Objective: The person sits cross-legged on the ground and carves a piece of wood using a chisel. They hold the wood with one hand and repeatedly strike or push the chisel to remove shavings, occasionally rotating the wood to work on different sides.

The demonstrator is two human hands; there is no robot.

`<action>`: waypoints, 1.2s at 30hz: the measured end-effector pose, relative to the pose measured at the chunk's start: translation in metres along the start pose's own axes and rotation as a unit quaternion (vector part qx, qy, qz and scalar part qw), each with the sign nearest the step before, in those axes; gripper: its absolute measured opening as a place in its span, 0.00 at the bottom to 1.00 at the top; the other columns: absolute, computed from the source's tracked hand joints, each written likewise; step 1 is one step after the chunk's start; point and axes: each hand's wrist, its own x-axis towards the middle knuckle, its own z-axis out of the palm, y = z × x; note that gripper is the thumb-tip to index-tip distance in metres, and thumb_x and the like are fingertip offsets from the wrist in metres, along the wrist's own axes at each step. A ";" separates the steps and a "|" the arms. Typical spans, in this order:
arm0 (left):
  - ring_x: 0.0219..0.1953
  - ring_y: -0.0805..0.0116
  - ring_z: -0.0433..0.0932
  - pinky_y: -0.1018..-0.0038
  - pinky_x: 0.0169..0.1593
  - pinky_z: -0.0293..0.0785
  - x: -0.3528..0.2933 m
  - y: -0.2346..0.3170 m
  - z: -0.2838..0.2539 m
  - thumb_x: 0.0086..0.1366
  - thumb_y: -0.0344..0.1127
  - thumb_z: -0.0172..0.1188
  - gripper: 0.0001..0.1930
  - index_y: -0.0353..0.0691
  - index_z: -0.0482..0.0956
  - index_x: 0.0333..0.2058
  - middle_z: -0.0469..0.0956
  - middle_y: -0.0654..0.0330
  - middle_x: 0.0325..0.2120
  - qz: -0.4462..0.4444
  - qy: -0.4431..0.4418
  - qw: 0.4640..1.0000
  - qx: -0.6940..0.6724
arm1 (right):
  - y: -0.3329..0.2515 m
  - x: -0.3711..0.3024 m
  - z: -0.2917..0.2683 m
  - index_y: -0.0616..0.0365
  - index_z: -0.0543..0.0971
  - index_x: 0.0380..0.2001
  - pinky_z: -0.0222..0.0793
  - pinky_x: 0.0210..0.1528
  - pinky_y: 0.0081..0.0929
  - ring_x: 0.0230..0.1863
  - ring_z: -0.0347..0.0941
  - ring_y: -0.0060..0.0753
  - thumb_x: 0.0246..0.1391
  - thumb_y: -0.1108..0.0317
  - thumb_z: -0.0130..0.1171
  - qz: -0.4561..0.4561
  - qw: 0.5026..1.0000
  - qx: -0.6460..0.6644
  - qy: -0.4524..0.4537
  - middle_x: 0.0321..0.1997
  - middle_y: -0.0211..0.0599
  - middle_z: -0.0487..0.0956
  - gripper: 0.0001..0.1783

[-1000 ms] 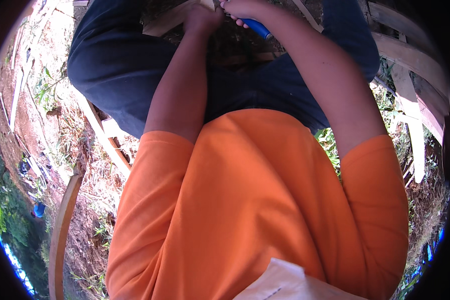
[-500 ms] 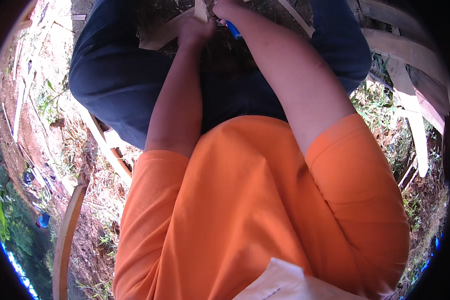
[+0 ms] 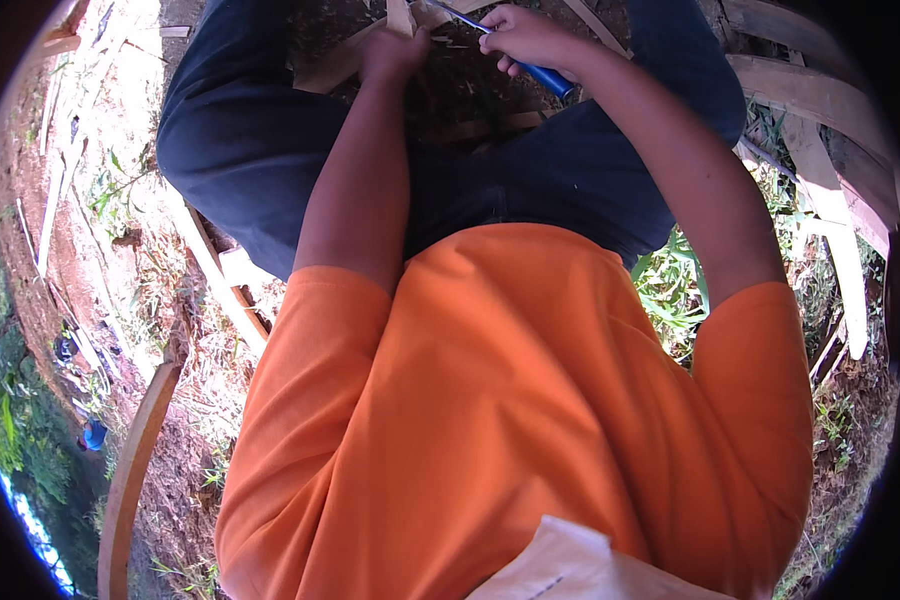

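Observation:
My left hand (image 3: pixel 392 52) is closed around an upright pale strip of wood (image 3: pixel 400 17) at the top edge of the view; its upper end runs out of sight. In my right hand (image 3: pixel 530 42) is a tool with a blue handle (image 3: pixel 550 80) and a long thin metal blade or shaft (image 3: pixel 460 14). The metal part points up and left, towards the wood strip, and its tip is cut off or too small to make out. A wider pale board (image 3: pixel 330 62) lies beside my left hand, between my legs.
Pale boards (image 3: pixel 820 90) and a pointed slat (image 3: pixel 838 240) lie on my right. On my left are a long wood piece (image 3: pixel 215 270) and a curved plank (image 3: pixel 135 480) on sunlit soil. Far left, a person in blue (image 3: pixel 93 435) shows small near green plants.
My right hand has moved right and back from the wood strip with the tool, exposing its metal part. The right elbow has swung outward. My left hand stays on the wood.

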 end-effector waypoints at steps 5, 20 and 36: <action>0.55 0.46 0.82 0.57 0.57 0.78 0.004 0.001 0.000 0.56 0.71 0.62 0.44 0.29 0.81 0.51 0.82 0.37 0.49 0.011 -0.012 1.000 0.015 | 0.008 -0.018 0.013 0.59 0.66 0.71 0.82 0.39 0.24 0.40 0.83 0.25 0.60 0.68 0.60 -0.037 0.995 0.076 -0.050 0.46 0.42 0.82 0.35; 0.53 0.47 0.83 0.57 0.55 0.80 0.008 -0.007 0.004 0.56 0.66 0.63 0.39 0.28 0.83 0.46 0.83 0.38 0.46 -0.007 0.035 0.999 -0.003 | -0.006 -0.025 0.026 0.50 0.71 0.67 0.69 0.23 0.23 0.25 0.72 0.17 0.64 0.63 0.56 -0.029 0.999 -0.037 0.023 0.44 0.31 0.82 0.27; 0.57 0.49 0.81 0.59 0.59 0.77 0.008 0.000 0.005 0.56 0.63 0.64 0.39 0.30 0.81 0.53 0.81 0.40 0.52 -0.036 0.004 0.999 -0.011 | -0.026 -0.010 0.054 0.52 0.80 0.57 0.75 0.57 0.42 0.55 0.80 0.50 0.59 0.63 0.53 -0.084 0.973 -0.135 0.170 0.50 0.49 0.84 0.23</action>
